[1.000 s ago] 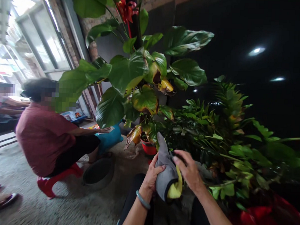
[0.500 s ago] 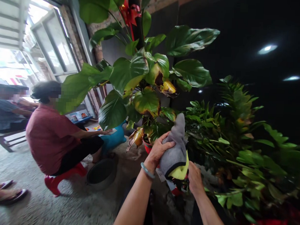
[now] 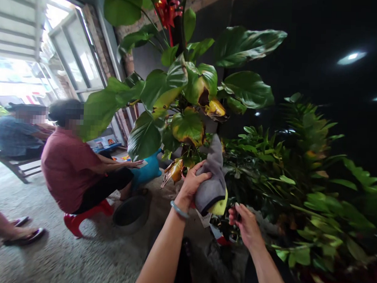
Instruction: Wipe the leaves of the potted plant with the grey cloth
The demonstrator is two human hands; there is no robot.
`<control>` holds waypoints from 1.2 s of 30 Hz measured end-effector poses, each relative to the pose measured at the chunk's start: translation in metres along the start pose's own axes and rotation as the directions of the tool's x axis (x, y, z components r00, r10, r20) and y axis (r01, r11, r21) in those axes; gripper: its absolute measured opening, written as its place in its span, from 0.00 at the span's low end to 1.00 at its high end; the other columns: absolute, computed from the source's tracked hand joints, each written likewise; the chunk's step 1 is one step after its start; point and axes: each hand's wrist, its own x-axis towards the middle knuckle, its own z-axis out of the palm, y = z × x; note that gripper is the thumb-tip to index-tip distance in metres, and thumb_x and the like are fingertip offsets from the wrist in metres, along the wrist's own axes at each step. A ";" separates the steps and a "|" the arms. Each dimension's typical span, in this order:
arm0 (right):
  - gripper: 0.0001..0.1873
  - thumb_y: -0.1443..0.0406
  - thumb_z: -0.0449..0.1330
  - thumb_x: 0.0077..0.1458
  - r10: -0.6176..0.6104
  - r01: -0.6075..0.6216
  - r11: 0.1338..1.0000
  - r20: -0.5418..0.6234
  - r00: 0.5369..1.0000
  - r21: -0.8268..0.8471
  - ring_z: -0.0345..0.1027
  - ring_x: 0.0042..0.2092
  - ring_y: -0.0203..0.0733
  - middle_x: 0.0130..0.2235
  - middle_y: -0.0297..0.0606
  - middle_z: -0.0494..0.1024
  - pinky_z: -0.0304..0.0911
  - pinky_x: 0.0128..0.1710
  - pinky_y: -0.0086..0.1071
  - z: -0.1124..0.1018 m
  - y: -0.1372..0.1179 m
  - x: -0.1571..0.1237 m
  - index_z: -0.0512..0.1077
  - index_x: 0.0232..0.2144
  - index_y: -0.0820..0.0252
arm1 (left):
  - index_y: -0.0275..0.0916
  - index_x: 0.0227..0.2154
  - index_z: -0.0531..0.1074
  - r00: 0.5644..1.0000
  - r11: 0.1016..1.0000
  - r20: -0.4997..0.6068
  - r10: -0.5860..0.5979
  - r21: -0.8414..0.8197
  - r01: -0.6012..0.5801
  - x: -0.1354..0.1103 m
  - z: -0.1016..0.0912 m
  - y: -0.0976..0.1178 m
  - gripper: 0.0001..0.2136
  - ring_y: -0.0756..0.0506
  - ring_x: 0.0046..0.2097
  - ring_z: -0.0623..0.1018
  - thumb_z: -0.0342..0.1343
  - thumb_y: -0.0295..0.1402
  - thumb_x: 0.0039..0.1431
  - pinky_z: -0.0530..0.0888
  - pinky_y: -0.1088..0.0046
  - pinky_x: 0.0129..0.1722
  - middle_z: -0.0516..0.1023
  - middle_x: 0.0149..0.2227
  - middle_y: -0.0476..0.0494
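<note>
My left hand (image 3: 195, 179), with a pale bangle at the wrist, is wrapped round a folded cloth (image 3: 209, 185). Grey plush shows on top, and black edging and a yellow underside (image 3: 219, 205) show below. A peak of the cloth points up toward the low leaves of a large potted plant (image 3: 189, 127), some of them yellow and brown at the edges. To the right of the cloth and apart from it, my right hand (image 3: 246, 224) has its fingers curled in against the thumb. Whether something small is in them is hidden.
A bushy green plant (image 3: 298, 195) fills the right side. On the left, a person in a red shirt (image 3: 70, 166) sits on a red stool (image 3: 87, 218), with a dark basin (image 3: 130, 213) nearby. Farther left, other people sit on a bench (image 3: 17, 168).
My right hand has come away from the cloth's lower edge, down and to the right. My left hand has shifted slightly left with the cloth, and the view has turned a little.
</note>
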 end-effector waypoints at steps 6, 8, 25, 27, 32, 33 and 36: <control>0.20 0.53 0.72 0.22 0.040 -0.040 0.999 -0.011 0.999 -0.023 0.66 0.20 0.40 0.18 0.32 0.75 0.62 0.18 0.33 0.000 -0.001 0.001 0.69 0.18 0.56 | 0.36 0.38 0.80 0.975 0.960 0.032 -0.221 0.180 0.212 -0.030 -0.027 -0.044 0.24 0.45 0.33 0.76 0.68 0.26 0.30 0.72 0.69 0.38 0.80 0.30 0.47; 0.20 0.55 0.72 0.23 0.039 -0.039 0.999 -0.001 0.999 -0.011 0.67 0.20 0.41 0.18 0.33 0.75 0.63 0.19 0.33 -0.001 0.000 0.002 0.69 0.19 0.56 | 0.37 0.42 0.79 0.981 0.981 0.054 -0.185 0.077 0.180 -0.037 -0.033 -0.031 0.27 0.46 0.33 0.77 0.69 0.30 0.32 0.72 0.70 0.37 0.81 0.33 0.46; 0.17 0.58 0.70 0.22 0.061 -0.061 0.998 -0.025 0.998 0.000 0.66 0.20 0.40 0.18 0.34 0.75 0.62 0.19 0.32 0.002 -0.005 0.001 0.69 0.17 0.57 | 0.38 0.44 0.79 0.995 0.991 0.027 -0.091 0.102 0.088 -0.021 -0.044 -0.009 0.27 0.43 0.37 0.78 0.70 0.32 0.33 0.73 0.69 0.42 0.82 0.36 0.45; 0.17 0.58 0.70 0.21 0.064 -0.063 0.998 -0.046 0.997 0.024 0.66 0.19 0.39 0.18 0.35 0.75 0.61 0.18 0.31 0.002 -0.004 0.002 0.69 0.17 0.57 | 0.39 0.45 0.78 1.000 0.998 -0.024 -0.001 0.059 0.002 -0.007 -0.038 0.010 0.29 0.44 0.39 0.78 0.70 0.32 0.33 0.72 0.70 0.43 0.82 0.39 0.45; 0.18 0.57 0.69 0.22 0.030 -0.031 0.999 -0.059 0.998 -0.009 0.66 0.19 0.39 0.18 0.36 0.75 0.60 0.17 0.32 0.001 0.002 0.005 0.68 0.17 0.57 | 0.39 0.38 0.80 0.994 0.976 -0.086 -0.068 0.199 0.085 0.015 -0.034 -0.014 0.23 0.43 0.37 0.77 0.68 0.27 0.31 0.72 0.67 0.43 0.82 0.32 0.47; 0.17 0.56 0.69 0.24 0.021 -0.023 1.000 -0.063 0.998 -0.020 0.66 0.19 0.39 0.18 0.35 0.75 0.61 0.17 0.32 0.000 0.002 0.005 0.68 0.18 0.56 | 0.39 0.34 0.81 0.989 0.955 -0.103 -0.109 0.264 0.133 0.010 -0.037 -0.026 0.21 0.43 0.36 0.77 0.68 0.25 0.29 0.72 0.67 0.43 0.81 0.29 0.48; 0.16 0.56 0.68 0.24 0.037 -0.038 0.999 -0.077 0.996 -0.004 0.65 0.19 0.39 0.18 0.33 0.75 0.60 0.17 0.31 -0.001 0.001 0.003 0.67 0.17 0.55 | 0.39 0.32 0.81 0.974 0.929 -0.005 -0.225 0.302 0.215 -0.015 -0.049 -0.047 0.19 0.44 0.33 0.76 0.68 0.25 0.29 0.72 0.69 0.39 0.80 0.26 0.50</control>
